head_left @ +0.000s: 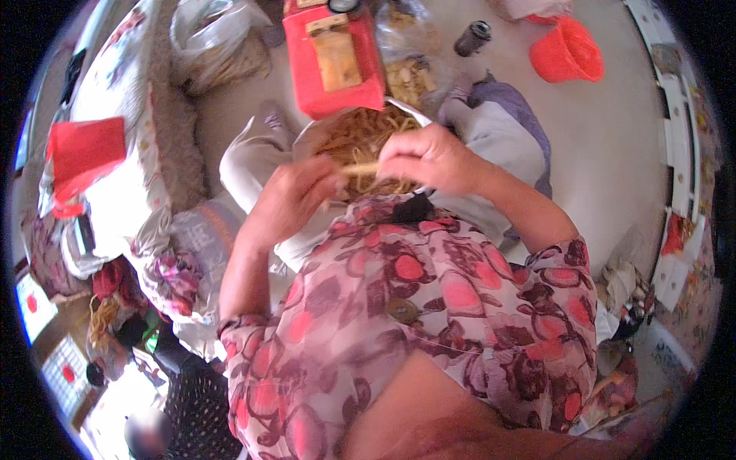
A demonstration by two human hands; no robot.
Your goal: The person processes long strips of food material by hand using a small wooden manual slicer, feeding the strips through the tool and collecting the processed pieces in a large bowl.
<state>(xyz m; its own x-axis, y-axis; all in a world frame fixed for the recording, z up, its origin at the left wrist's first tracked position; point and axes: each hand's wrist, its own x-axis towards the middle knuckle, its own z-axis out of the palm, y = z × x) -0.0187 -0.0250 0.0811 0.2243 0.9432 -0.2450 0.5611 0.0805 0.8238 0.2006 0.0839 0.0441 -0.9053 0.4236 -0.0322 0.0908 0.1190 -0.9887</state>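
Observation:
A short tan stick-like piece (359, 169) runs between my two hands, above my lap. My right hand (433, 159) is closed on one end of it, fingers curled over. At the other end my left hand (295, 192) is closed in a pinch and smeared by motion. Under the hands lies a heap of tan and brown strands (360, 132) in a pale cloth or bag across my lap. Just beyond it stands a red box-like thing (337, 84) with a yellowish wooden block (335, 61) on top.
Clear plastic bags (410, 77) with pale yellow pieces lie right of the red box. A dark cylinder (472, 38) and a red bucket (567, 52) are farther right. At the far left stands a full plastic bag (218, 46). Another person (201, 406) is at lower left.

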